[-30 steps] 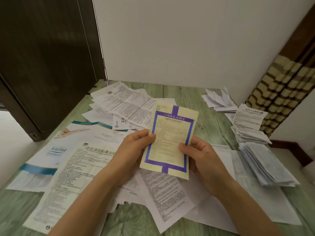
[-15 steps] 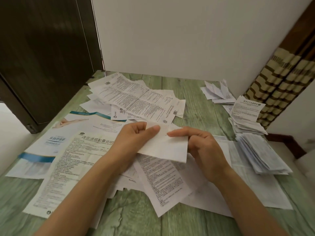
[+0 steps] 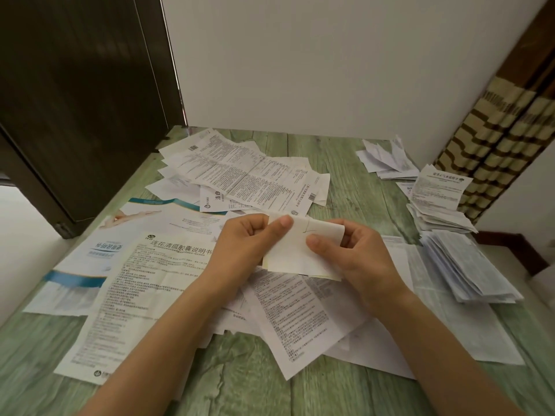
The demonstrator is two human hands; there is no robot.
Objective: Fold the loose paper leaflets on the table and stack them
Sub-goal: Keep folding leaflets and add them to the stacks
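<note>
Left hand point(image 3: 243, 244) and right hand point(image 3: 354, 253) each pinch folded pale-yellow leaflet point(image 3: 291, 256) above counter point(image 3: 240, 385); inner faces hidden, faint mark illegible

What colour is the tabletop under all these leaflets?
Washed pale green wood-grain tabletop, clearest in the head view.

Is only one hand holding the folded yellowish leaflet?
No, the left hand and the right hand both pinch the folded leaflet.
</note>
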